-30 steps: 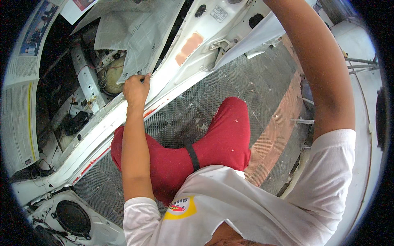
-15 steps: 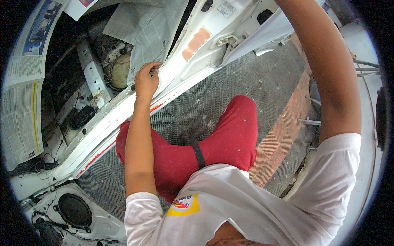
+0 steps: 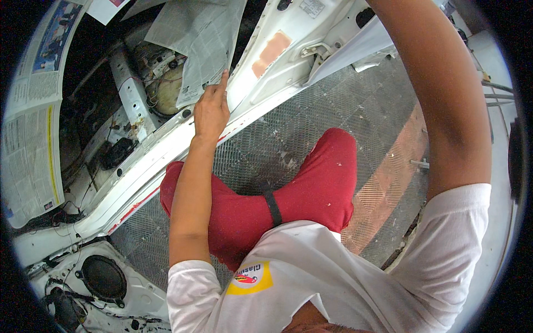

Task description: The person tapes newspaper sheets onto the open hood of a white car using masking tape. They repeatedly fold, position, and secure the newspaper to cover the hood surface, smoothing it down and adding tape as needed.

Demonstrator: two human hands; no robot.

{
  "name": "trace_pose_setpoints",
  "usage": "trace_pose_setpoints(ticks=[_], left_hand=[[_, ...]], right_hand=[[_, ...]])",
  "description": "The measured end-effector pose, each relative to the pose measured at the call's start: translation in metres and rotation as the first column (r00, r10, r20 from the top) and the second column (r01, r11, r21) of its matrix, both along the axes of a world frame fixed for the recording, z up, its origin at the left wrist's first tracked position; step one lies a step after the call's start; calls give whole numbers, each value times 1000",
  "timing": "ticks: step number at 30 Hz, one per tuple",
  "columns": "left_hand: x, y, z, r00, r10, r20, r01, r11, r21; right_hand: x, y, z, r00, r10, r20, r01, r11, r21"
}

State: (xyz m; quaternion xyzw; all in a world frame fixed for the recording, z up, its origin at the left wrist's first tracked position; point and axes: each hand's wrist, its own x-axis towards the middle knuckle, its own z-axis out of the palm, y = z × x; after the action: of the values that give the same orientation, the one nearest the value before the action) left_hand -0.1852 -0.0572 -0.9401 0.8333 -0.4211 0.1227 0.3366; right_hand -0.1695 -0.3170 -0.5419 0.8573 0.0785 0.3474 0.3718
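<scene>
My left hand [image 3: 212, 111] lies on the white painted door sill of a car body [image 3: 166, 141], its index finger stretched out along a sheet of newspaper [image 3: 202, 50]. That finger rests at the sheet's edge, where the paper meets the white metal; the hand appears to press flat and grips nothing visible. My right arm [image 3: 449, 94] reaches up past the top edge, so the right hand is out of sight. Ahead of my left hand, a peach-coloured patch [image 3: 271, 54] marks the white pillar.
More newspaper [image 3: 30, 150] hangs at the left, over the dark car interior. A metal bracket [image 3: 132, 97] and wiring show inside. A door panel with a round black speaker [image 3: 104, 280] stands at lower left. Grey and orange grid mats [image 3: 277, 139] cover the floor under my knees.
My left hand has slid forward and slightly right along the newspaper's edge, and its bent fingers have straightened. The view has shifted slightly. My right arm stays raised.
</scene>
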Motion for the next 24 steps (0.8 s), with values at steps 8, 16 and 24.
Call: trace_pose_setpoints(ticks=[8, 16, 24], left_hand=[[-10, -6, 6, 999, 32, -37, -27, 989, 147], [-12, -7, 17, 988, 60, -144, -29, 978, 205], [-8, -22, 18, 935, -113, -335, 49, 980, -194]], right_hand=[[6, -3, -1, 1000, -8, -12, 7, 1000, -20], [-4, -2, 2, 997, 25, -76, -29, 998, -54], [-18, 0, 8, 991, 3, -131, -9, 999, -45]])
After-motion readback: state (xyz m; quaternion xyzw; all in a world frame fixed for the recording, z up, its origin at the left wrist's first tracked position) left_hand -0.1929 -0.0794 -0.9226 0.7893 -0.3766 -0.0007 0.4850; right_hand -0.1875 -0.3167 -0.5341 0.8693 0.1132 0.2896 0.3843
